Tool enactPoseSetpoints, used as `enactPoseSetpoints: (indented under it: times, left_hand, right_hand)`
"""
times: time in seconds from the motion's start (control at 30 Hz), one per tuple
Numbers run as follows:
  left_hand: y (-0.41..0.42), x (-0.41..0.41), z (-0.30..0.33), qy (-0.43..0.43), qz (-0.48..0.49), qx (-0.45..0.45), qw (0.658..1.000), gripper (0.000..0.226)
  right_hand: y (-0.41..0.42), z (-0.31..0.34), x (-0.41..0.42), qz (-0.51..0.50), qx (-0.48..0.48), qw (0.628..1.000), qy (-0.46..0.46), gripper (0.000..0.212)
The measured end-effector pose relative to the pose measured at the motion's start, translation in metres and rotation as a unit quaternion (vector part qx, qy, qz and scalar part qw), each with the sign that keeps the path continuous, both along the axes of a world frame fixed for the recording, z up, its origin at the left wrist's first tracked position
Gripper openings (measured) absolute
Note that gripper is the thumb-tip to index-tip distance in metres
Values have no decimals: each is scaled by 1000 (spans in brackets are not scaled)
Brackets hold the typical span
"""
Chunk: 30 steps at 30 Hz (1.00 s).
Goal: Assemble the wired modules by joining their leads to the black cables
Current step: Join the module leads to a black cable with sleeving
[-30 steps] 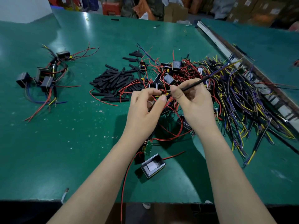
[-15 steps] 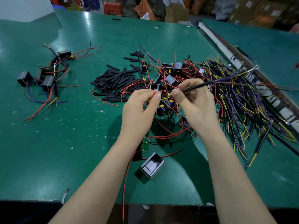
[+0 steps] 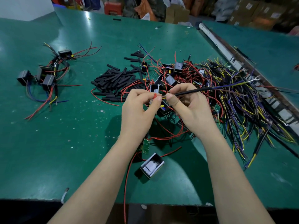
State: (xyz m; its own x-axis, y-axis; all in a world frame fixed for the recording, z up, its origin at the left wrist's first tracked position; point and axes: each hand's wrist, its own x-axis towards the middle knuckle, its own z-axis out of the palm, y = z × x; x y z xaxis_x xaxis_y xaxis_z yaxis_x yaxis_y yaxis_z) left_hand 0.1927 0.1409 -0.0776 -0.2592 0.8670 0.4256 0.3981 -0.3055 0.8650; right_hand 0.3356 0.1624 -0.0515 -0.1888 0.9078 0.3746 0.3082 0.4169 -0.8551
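Above the green counter point(image 3: 68, 143), a thin, limp red lead point(image 3: 154, 95) is pinched in the left hand point(image 3: 137, 110); the stiffer black cable point(image 3: 192, 91) is pinched near its tip by the right hand point(image 3: 192, 110). Gripping close to the ends is judged best.

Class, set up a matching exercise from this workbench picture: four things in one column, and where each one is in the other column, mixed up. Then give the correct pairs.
Things:
1. black cable
2. pile of black sleeves
3. finished modules
4. loose module

Places:
A. far left of the table
B. between the forearms, near the table's front edge
C. pinched in the right hand
D. behind the left hand, mid-table

Pairs: 1-C, 2-D, 3-A, 4-B
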Motion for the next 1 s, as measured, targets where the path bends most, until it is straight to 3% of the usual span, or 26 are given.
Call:
enactPoseSetpoints:
  times: [0.17, 0.27, 0.4, 0.67, 0.8, 1.0]
  left_hand:
    - [1, -1, 1, -47, -40, -48, 997, 14]
    - [-1, 1, 4, -6, -59, -40, 997, 20]
    - [-3, 2, 5, 26, -30, -24, 999, 9]
    - [-5, 4, 3, 99, 19, 42, 994, 14]
    - [-5, 6, 1, 150, 47, 70, 985, 15]
    - [-4, 9, 3, 84, 39, 45, 995, 14]
  right_hand:
    - [0, 0, 0, 3, 14, 1000, -21, 19]
    - [1, -1, 1, 5, 7, 1000, -26, 15]
    - [0, -1, -1, 19, -2, 1000, -18, 16]
    - [-1, -1, -3, 32, -11, 999, -5, 20]
    - [0, -5, -4, 30, -9, 999, -42, 23]
    - [1, -5, -5, 21, 1, 1000, -10, 23]
